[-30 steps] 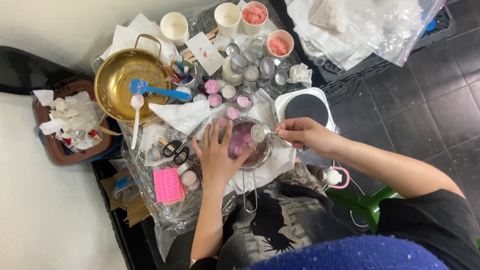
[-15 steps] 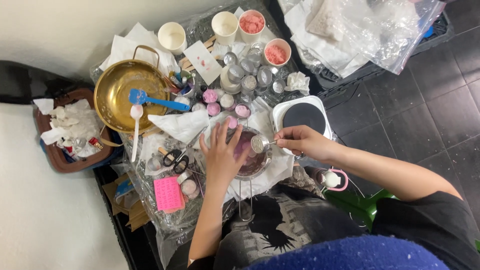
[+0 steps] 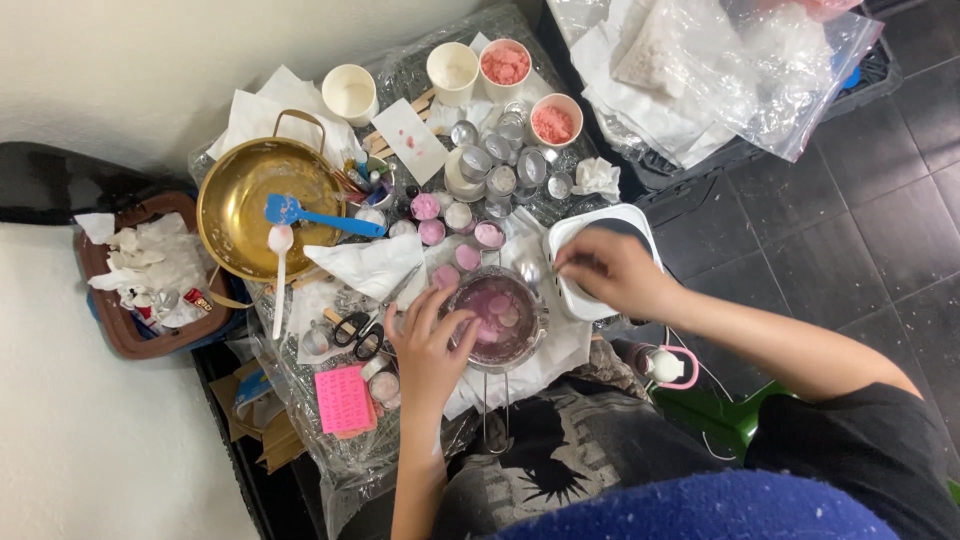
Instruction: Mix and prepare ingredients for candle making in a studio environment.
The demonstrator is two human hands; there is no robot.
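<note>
Near the front edge of the cluttered, plastic-covered table (image 3: 400,75) we see a small round metal pot (image 3: 497,322), shiny at the rim, holding pale pink discs in a glossy pink liquid; its thin wire handle sticks out over the front edge toward the person. Our left hand (image 3: 430,345) rests against the pot's left rim, fingers (image 3: 452,327) spread and loosely curled, the tips touching the rim rather than clamped around it. The right hand (image 3: 610,272) sits over the white, rounded-square hot plate (image 3: 575,295) just right of the pot, its fingers pinched together around something small and silvery at the pot's upper right edge; it may be a spoon, but the view is too small for us to be sure. Toward the left edge stands a wide brass-coloured pan (image 3: 240,210) with a loop handle, a blue silicone spatula (image 3: 320,217) lying across its rim and a white plastic spoon (image 3: 279,270) leaning on its front. Crumpled white tissue (image 3: 372,266) lies between the pan and the pot, with black-handled scissors (image 3: 358,332) below it and a pink ridged silicone mould (image 3: 345,399) at the front left corner. Along the back edge stand smooth cream paper cups (image 3: 351,93), two of them filled with coarse pink granules, and between them and the pot we count a cluster of small round tins (image 3: 500,165), some filled with set pink wax.
</note>
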